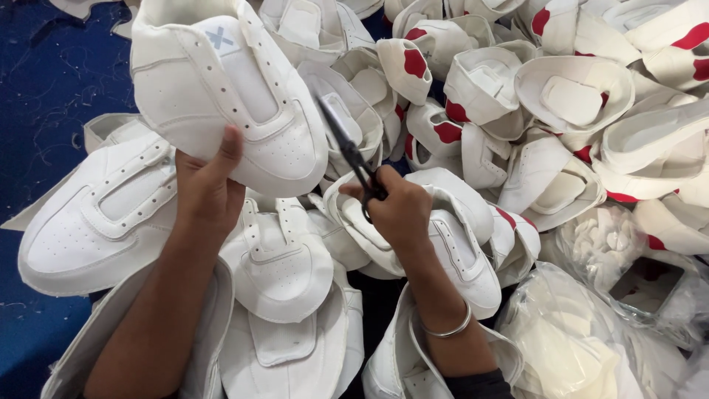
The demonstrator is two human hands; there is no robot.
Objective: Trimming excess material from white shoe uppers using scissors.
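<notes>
— Item one: left hand point(205, 188), closed around the lower edge of a white shoe upper point(225, 89), thumb laid up over its toe. Held raised above the heap, toe end downward, blue cross mark at the top.

— Item two: right hand point(399, 210), fingers curled shut through the handles of dark scissors point(347, 148). Blades pointing up and left, tips just beside the right edge of the held upper. Whether blades touching the material: cannot tell.

— Metal bangle point(449, 325) on the right wrist.

— Surroundings: heap of white uppers point(277, 258) beneath both arms; further pile with red heel patches point(517, 111) to the upper right; clear plastic bags point(613, 295) of pale pieces at lower right; blue floor point(44, 89) at left, littered with thread scraps.

— Hazards, as judged. First: blade tips near the stitched edge; a slightly misjudged snip likely to nick the white material or cut a seam rather than a loose thread.

— Second: left thumb resting on the toe, not far from the blades; a slip of the scissors along the edge liable to reach it.

— Third: grip on the lower edge only; upper liable to flop or twist under blade pressure, spoiling the cut.

— Fourth: finished and unfinished pieces heaped together; easy mixing if dropped in the wrong pile.
</notes>
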